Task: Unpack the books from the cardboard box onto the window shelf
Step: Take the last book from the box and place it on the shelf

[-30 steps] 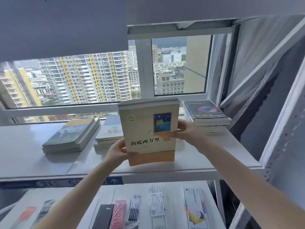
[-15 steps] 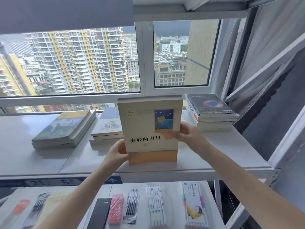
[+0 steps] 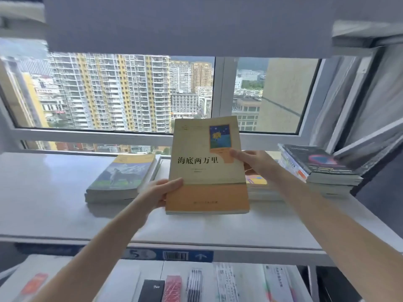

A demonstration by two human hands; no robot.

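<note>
window shelf point(image 3: 54, 203) runs under the glass; books lie flat in low stacks, likely so nothing tips toward the pane. leftmost is the landscape-cover stack point(image 3: 122, 177), flat and slightly angled. next the left hand point(image 3: 161, 194), its grip closed on the lower left edge of the yellow book point(image 3: 207, 171), thumb on the cover. the book is tilted cover-up over the shelf's middle and appears clear of the surface. two hands probably keep it level for setting down. the right hand point(image 3: 255, 164) has its grip pinching the right edge, thumb on the cover. behind it is the middle stack point(image 3: 257, 184), partly hidden and probably the target. far right is the dark-cover stack point(image 3: 316, 166) by the frame. cardboard box not in view.
</note>
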